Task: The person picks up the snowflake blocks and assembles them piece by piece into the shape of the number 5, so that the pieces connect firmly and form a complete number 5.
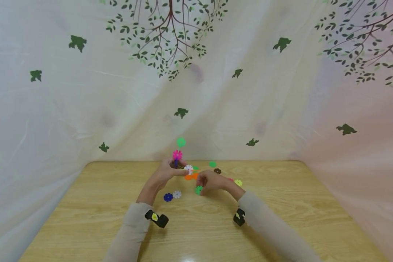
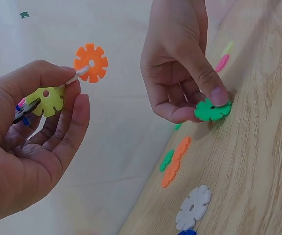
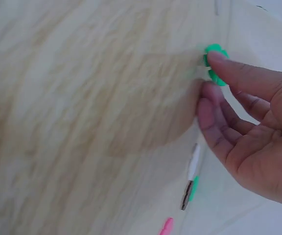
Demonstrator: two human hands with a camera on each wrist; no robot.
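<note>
My left hand [image 1: 163, 173] holds up a chain of slotted flower-shaped plastic discs. A green disc [image 1: 181, 142] tops it, above a pink disc [image 1: 177, 155]. In the left wrist view, a dark disc [image 2: 26, 111] and a yellow disc [image 2: 50, 100] sit within the palm. Thumb and forefinger pinch a white disc [image 2: 81, 72] seen edge-on, joined to an orange disc [image 2: 91, 63] beyond the fingertips. My right hand [image 1: 213, 181] pinches a loose green disc [image 2: 213, 112] low by the tabletop, apart from the chain. Fingers partly hide the chain's middle.
On the wooden table [image 1: 190, 233] lie a blue disc [image 1: 168, 197] and a white disc [image 1: 177, 194] in front of the hands. Orange discs [image 2: 171, 174] lie between them. Farther right are a brown disc [image 1: 217, 170] and a yellow disc [image 1: 238, 182]. A leaf-printed sheet [image 1: 137, 120] hangs behind.
</note>
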